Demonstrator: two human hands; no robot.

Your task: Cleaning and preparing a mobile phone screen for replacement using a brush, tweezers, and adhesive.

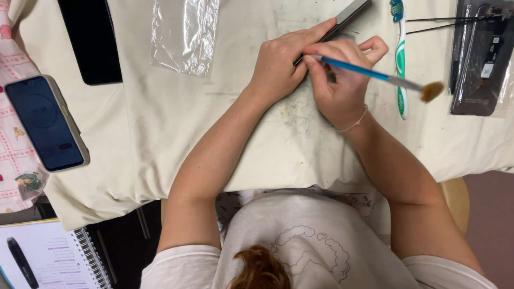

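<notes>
My left hand point(276, 64) rests on the cream cloth point(160, 134) and pinches a thin, dark, flat device point(345, 15) standing on its edge, with the index finger stretched along it. Right beside it, touching, my right hand point(342, 85) is shut on a paintbrush point(369, 72) with a blue handle. The hand grips the handle near its tail end. The metal ferrule and brown bristles point(431, 91) stick out to the right, away from the device. The cloth under both hands is stained with grey and yellowish marks.
A green and white toothbrush point(400, 59) lies right of my hands. Further right are thin black tweezers point(450, 24) and an opened phone part in clear plastic point(479, 59). Left lie a clear plastic bag point(184, 32), a black slab point(91, 40), a lit phone point(45, 123) and a spiral notebook point(48, 257).
</notes>
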